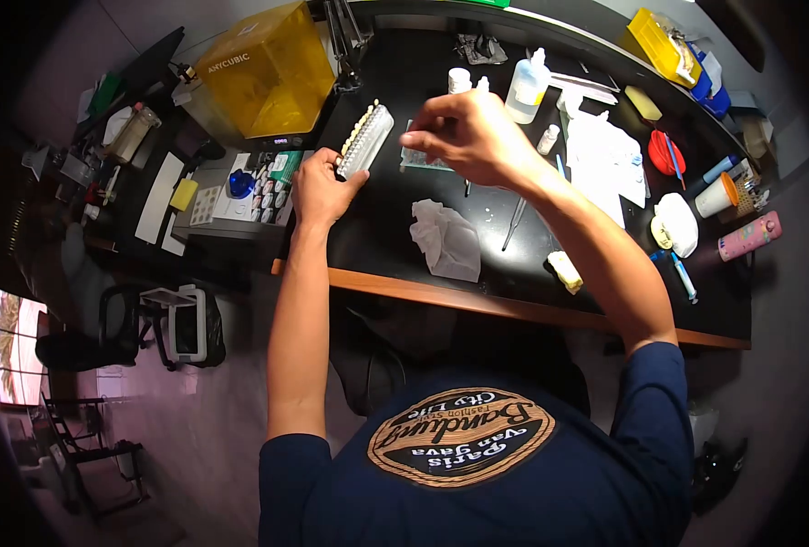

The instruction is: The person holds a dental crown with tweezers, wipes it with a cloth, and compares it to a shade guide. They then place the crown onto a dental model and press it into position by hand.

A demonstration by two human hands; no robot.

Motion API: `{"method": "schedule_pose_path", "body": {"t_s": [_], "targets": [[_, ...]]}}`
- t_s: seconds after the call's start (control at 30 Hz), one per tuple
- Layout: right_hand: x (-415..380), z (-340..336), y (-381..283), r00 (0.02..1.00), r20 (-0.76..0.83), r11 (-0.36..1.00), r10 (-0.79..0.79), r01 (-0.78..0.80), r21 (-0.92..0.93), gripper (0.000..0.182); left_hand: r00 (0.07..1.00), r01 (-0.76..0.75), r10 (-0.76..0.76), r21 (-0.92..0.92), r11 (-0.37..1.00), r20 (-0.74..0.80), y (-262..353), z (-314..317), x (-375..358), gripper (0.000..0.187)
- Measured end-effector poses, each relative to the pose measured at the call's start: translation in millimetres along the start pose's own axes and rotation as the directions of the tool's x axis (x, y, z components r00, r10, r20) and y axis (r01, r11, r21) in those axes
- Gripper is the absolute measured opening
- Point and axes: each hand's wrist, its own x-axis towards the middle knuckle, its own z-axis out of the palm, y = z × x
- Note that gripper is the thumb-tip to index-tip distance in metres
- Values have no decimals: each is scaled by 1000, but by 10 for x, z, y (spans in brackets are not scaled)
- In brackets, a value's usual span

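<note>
My left hand [321, 187] grips a grey rack of small tooth-shaped shade tabs [365, 139], held tilted above the black worktop [404, 246]. My right hand [464, 137] hovers just right of the rack, its fingers pinched together at about rack height; whether something tiny sits between the fingertips I cannot tell. Under the right hand lies a small greenish glass slab [420, 162]. A crumpled white tissue [446, 241] rests on the worktop below both hands.
A yellow-hooded resin printer [263, 73] stands at the back left. White bottles [526, 87], a metal instrument [514, 223], a white cloth [605, 150], a red bowl [667, 153], a paper cup [716, 195] and a pink tube [748, 236] crowd the right. The wooden front edge [477, 304] runs close to my body.
</note>
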Motion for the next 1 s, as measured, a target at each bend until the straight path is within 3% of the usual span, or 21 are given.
{"method": "schedule_pose_path", "body": {"t_s": [0.13,0.2,0.23,0.33,0.47,0.57,0.77,0.83,0.9,1.0], "targets": [[356,395,136,980,-88,980,-179,171,-99,22,998,50,-52,52,997,37,144,-54,-15,36],[538,561,228,941,-80,939,-329,317,-137,21,999,-35,38,145,989,-14,202,-76,-37,38],[600,616,208,939,-73,940,-335,328,-90,18,996,-75,84,192,978,-38,233,-90,-43,39],[800,732,240,926,-44,917,-375,363,-166,15,1000,-11,14,150,989,-22,288,-115,-45,41],[925,813,284,944,-12,932,-330,323,-165,14,1000,6,-9,154,988,18,360,-161,-45,39],[973,873,343,922,-27,908,-385,374,-189,14,1000,-11,8,139,990,18,342,-155,-44,39],[1066,907,316,934,127,896,-334,356,-266,15,999,-8,2,127,992,49,328,-160,-33,39],[1075,916,298,912,185,881,-365,403,-248,20,993,59,-75,158,986,96,408,-205,-39,39],[1113,952,368,890,227,856,-395,446,-260,31,997,5,-16,147,989,70,361,-184,-47,38],[1079,857,313,897,339,892,-284,377,-249,41,997,-2,-7,125,992,77,315,-163,-41,38]]}}
